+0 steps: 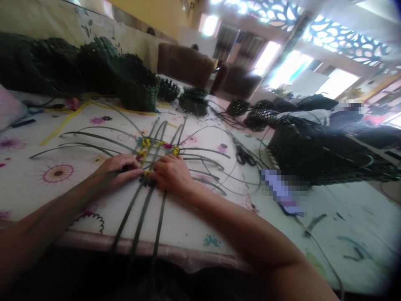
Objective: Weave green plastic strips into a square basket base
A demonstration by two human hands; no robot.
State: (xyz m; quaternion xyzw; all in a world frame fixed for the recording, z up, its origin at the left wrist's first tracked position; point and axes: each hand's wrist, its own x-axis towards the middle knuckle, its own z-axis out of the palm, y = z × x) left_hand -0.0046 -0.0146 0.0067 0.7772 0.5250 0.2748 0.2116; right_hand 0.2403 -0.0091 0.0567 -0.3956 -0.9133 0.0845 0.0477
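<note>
1. We are working on an open lattice of flat, dark-green, plastic-looking strips (159, 143), which is lying on the worktop covered in white floral sheeting (200, 225), directly in front of us.
2. Our left hand (120, 171) is pinching the lattice's near left corner between thumb and fingers. A loose dark-green strip (102, 179) is running along that forearm; we cannot tell whether the fingers are also holding it.
3. Our right hand (171, 171) is grasping the near edge just beside it, fingers bent over a crossing.
4. Small bright-yellow ties (146, 143) are marking the lattice's crossings. Long free strip ends (144, 215) are extending towards us and to both sides.
5. In our judgement, careful work here is calling for one hand to be bracing the crossing while the other is adjusting it.
6. We should be pulling gently: uneven tension could be skewing the squares or loosening a tie.
7. We should be checking that the strips are lying flat, evenly spaced and untwisted.
8. Black-handled scissors (245, 156) are lying to the right, apart from both hands.
</note>
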